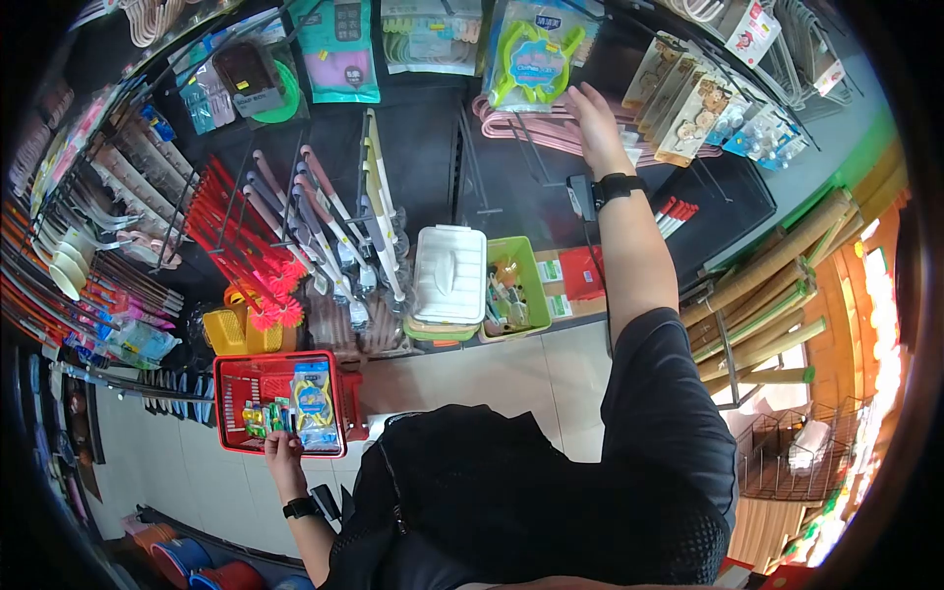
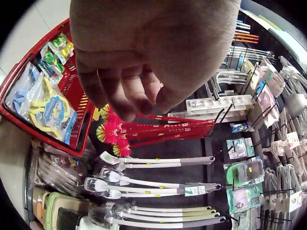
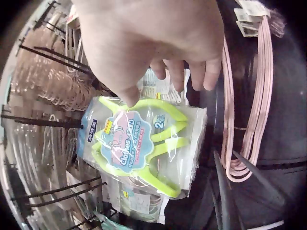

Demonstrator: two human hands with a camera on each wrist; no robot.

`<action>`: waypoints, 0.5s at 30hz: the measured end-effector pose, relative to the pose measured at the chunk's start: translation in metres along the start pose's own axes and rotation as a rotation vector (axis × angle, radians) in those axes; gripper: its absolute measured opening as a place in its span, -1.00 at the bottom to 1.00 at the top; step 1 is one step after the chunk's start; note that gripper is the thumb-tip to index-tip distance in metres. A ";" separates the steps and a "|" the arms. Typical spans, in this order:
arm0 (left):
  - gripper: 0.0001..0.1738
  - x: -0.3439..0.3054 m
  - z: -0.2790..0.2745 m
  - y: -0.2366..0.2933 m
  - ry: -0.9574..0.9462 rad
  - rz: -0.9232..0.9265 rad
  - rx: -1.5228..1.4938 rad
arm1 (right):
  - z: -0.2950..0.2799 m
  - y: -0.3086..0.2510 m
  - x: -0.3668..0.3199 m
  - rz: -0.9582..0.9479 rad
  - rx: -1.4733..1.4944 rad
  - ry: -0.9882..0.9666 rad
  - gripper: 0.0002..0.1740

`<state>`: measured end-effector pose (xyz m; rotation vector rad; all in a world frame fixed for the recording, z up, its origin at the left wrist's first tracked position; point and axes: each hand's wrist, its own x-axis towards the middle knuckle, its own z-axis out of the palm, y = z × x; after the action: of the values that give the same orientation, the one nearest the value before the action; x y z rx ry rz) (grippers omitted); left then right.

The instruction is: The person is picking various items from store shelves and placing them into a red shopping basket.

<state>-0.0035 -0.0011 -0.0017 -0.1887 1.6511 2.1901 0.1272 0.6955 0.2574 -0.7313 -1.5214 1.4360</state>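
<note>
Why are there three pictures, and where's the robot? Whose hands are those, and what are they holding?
There's no robot here, just a person with two bare hands. The big picture comes from a camera on the person's head, looking forward and down. The other two come from wrist cameras, one for each hand.

The right hand is beside a hanging packet with yellow-green shapes. I can't tell whether it touches it.

The left hand is at the edge of a red basket. I can't see anything held in its fingers. In the basket lie a packet with yellow shapes and some smaller packs.

Low on the display stand a white-lidded box and a green bin.
</note>
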 end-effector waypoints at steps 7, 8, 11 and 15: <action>-0.95 -0.009 0.013 0.000 0.042 -0.004 0.016 | 0.008 -0.009 0.008 -0.032 -0.032 -0.019 -0.24; -0.95 -0.010 0.015 0.000 0.036 -0.004 0.025 | 0.006 -0.012 0.007 -0.035 -0.038 -0.069 -0.27; -0.95 -0.006 0.015 -0.004 0.012 -0.011 0.013 | 0.008 -0.020 0.001 -0.031 -0.070 -0.145 -0.36; -0.94 -0.007 0.025 -0.002 -0.008 -0.021 0.020 | 0.007 -0.021 0.003 -0.051 -0.119 -0.210 -0.50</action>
<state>0.0066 0.0216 0.0057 -0.1906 1.6581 2.1552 0.1234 0.6917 0.2786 -0.6224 -1.7871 1.4294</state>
